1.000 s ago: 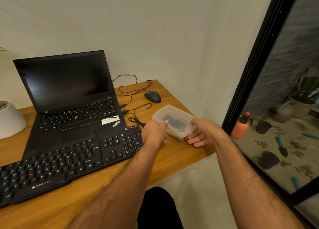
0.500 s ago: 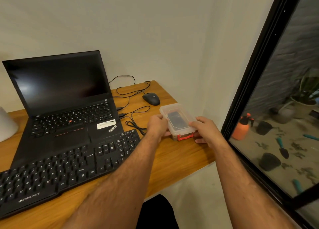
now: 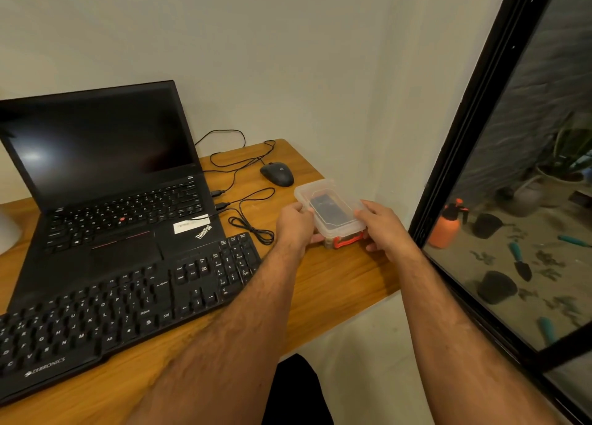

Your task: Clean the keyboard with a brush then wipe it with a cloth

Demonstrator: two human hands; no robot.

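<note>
Desk: wood, against a wall, window to the right
Keyboard: black, near left of desk, lying flat in front of an open laptop; untouched, no brush or cloth on it
Box: small clear plastic, lid on, red clasp at its near end, something dark inside, too dim to name; sits near the desk's right edge, just right of the keyboard
Left hand: fingers curled round the box's left side, thumb on the lid
Right hand: gripping the box's right side, thumb at the lid rim
Mouse: far of the box, its cable looped between box and keyboard
Step, judged: opening the box, probably for the brush or cloth
Risks, judged: the clasp giving way suddenly could jerk the box off the nearby right edge and spill it; the left hand pulling back could snag the cable and drag the mouse
</note>
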